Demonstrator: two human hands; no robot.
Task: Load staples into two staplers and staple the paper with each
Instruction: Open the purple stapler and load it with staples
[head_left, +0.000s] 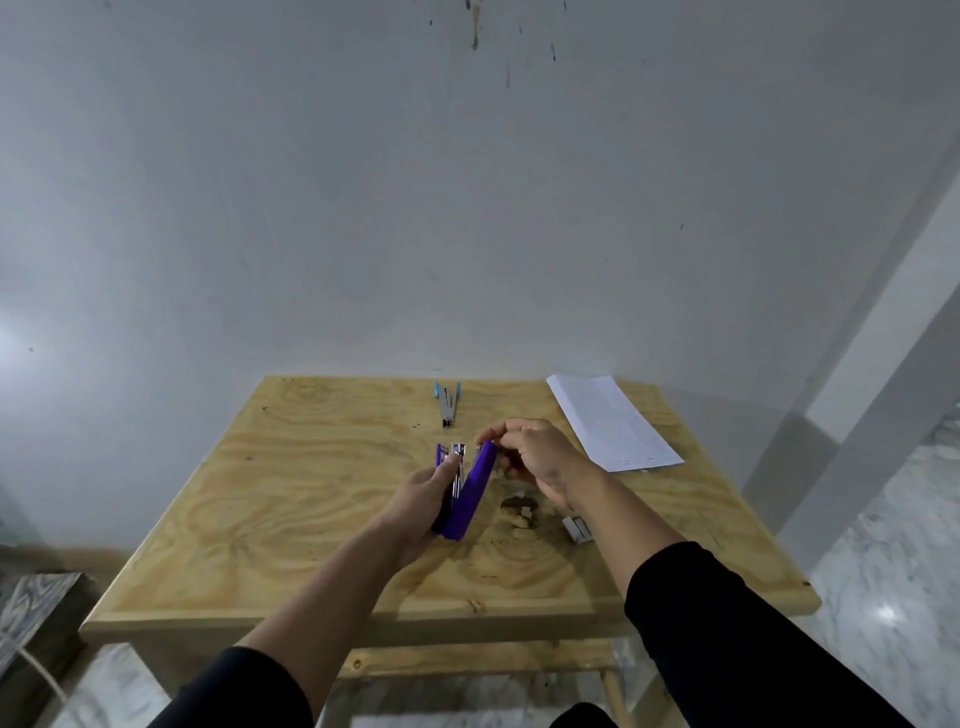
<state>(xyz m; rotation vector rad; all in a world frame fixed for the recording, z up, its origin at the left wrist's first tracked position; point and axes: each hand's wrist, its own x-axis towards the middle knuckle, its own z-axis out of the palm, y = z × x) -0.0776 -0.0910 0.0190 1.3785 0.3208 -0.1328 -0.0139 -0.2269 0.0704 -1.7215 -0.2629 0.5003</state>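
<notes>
My left hand (415, 499) grips the base of a purple stapler (467, 499) held above the middle of the wooden table (291, 499). The stapler is hinged wide open in a V, its metal staple channel exposed. My right hand (535, 457) pinches the tip of the purple top cover with thumb and fingers. A second stapler (448, 408), light blue and grey, lies open farther back on the table. A white sheet of paper (610, 428) lies at the back right. A small box of staples (577, 530) sits on the table under my right forearm.
The table stands against a white wall. A dark knot stain (519, 512) marks the wood near the stapler. A grey patterned object (31, 608) is at the lower left beside the table. Marble floor shows on the right.
</notes>
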